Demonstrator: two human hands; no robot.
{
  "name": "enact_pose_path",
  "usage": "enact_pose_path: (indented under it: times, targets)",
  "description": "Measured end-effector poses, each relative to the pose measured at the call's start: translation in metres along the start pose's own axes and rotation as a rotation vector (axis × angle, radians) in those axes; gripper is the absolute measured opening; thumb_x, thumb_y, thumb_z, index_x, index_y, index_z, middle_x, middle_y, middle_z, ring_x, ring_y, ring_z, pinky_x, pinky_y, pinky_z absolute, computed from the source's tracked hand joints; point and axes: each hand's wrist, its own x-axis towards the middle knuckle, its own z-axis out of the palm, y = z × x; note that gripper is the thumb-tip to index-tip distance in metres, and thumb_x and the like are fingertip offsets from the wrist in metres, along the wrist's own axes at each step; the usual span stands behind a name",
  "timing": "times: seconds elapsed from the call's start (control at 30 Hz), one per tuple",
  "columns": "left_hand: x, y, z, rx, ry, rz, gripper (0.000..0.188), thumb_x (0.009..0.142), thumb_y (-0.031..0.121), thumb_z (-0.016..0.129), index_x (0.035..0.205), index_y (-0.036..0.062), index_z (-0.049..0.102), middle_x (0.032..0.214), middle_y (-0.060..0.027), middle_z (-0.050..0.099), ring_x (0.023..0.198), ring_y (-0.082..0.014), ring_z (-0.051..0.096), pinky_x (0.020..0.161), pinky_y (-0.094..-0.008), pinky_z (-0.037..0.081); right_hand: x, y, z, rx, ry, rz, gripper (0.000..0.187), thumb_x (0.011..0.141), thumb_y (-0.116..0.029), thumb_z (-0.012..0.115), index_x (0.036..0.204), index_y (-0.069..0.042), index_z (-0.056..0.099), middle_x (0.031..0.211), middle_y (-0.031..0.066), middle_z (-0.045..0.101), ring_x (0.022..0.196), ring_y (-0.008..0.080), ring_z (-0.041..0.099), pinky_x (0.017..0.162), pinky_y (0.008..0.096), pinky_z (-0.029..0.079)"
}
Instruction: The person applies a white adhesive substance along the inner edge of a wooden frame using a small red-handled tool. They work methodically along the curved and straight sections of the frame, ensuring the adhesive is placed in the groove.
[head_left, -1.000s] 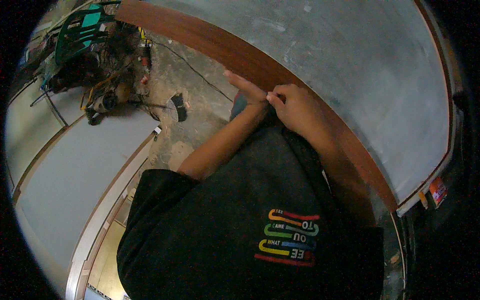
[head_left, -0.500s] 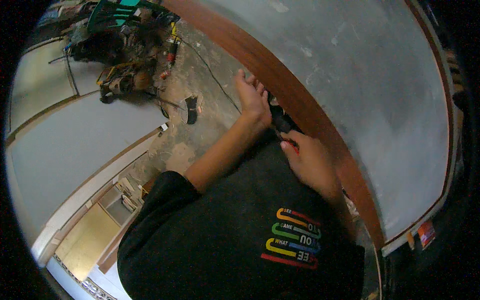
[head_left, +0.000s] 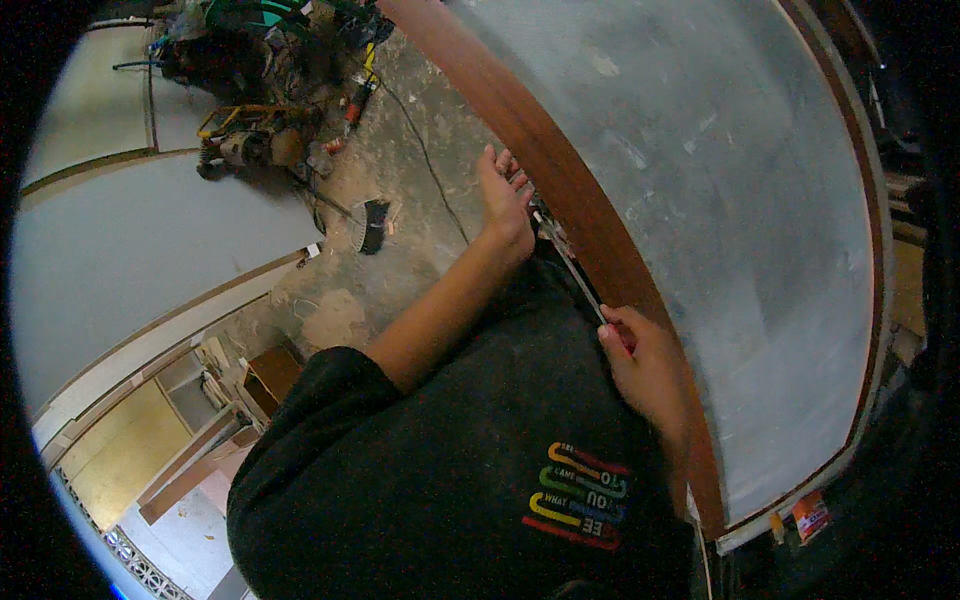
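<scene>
My right hand [head_left: 645, 365] is closed round the red handle of what looks like a screwdriver [head_left: 575, 272]. Its long thin metal shaft runs up alongside the edge of a brown wooden strip [head_left: 590, 215] and points toward my left hand [head_left: 507, 205]. The left palm is turned up at that same edge, its fingers apart and slightly curled, with some of their tips partly hidden by the strip. The strip borders a large grey panel [head_left: 740, 230]. Just below the left palm, the shaft's far end shows only unclearly.
On the concrete floor [head_left: 420, 190] to the left lie a dark brush head [head_left: 371, 227], a cable [head_left: 420, 135] and a red and yellow tool [head_left: 360, 95]. A brown machine [head_left: 260, 145] stands beyond them. Another grey panel [head_left: 150, 260] fills the far left, with wood pieces [head_left: 195, 465] below.
My right hand has drawn back down along the strip, so the long metal shaft now shows. The left hand stays at the strip's edge. The whole view has turned slightly.
</scene>
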Motion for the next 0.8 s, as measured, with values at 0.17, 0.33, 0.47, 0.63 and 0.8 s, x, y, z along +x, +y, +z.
enact_pose_path:
  times: [0.17,0.33,0.47,0.63,0.8]
  targets:
    - [0.001,0.006,-0.013,0.047,-0.047,0.015,0.079,0.100,0.066,0.040,0.146,0.0031,0.049,0.124,-0.0094,0.059,0.117,-0.0238,0.053,0.114,-0.0490,0.029,-0.005,-0.015,-0.004,0.038,-0.033,0.012,0.032,0.103,-0.021,0.061,0.128,-0.001,0.066,0.105,0.0177,0.073,0.093,0.0270,0.070,0.083,0.0358,0.054]
    - [0.014,0.010,-0.039,0.077,-0.015,0.109,0.075,0.104,0.061,0.037,0.151,0.0026,0.046,0.145,-0.0137,0.054,0.129,-0.0247,0.051,0.116,-0.0508,0.027,0.020,-0.039,0.003,0.042,-0.015,-0.034,0.029,0.104,-0.018,0.059,0.125,0.001,0.068,0.099,0.0126,0.074,0.089,0.0156,0.068,0.080,0.0307,0.053]
    - [0.054,0.003,-0.024,-0.047,0.012,0.261,0.077,0.107,0.060,0.029,0.157,0.0015,0.036,0.161,-0.0137,0.041,0.148,-0.0284,0.038,0.121,-0.0435,0.026,0.069,-0.058,0.016,0.012,-0.002,-0.082,0.031,0.105,-0.025,0.058,0.120,-0.002,0.070,0.104,0.0178,0.074,0.092,0.0326,0.070,0.082,0.0386,0.055]
    - [0.076,-0.004,0.000,-0.311,-0.190,0.333,0.086,0.105,0.067,0.023,0.161,0.0021,0.024,0.162,-0.0162,0.034,0.150,-0.0306,0.031,0.124,-0.0428,0.020,0.106,-0.087,0.018,0.058,0.059,-0.002,0.031,0.104,-0.026,0.059,0.117,-0.002,0.072,0.105,0.0188,0.074,0.094,0.0318,0.070,0.083,0.0389,0.055]
    - [0.079,-0.004,0.007,-0.339,-0.282,0.390,0.091,0.101,0.074,0.023,0.160,0.0043,0.026,0.162,-0.0132,0.033,0.148,-0.0296,0.032,0.124,-0.0433,0.020,0.111,-0.100,0.016,0.035,0.036,0.124,0.031,0.102,-0.030,0.060,0.115,-0.005,0.074,0.108,0.0204,0.074,0.098,0.0399,0.072,0.084,0.0456,0.057]
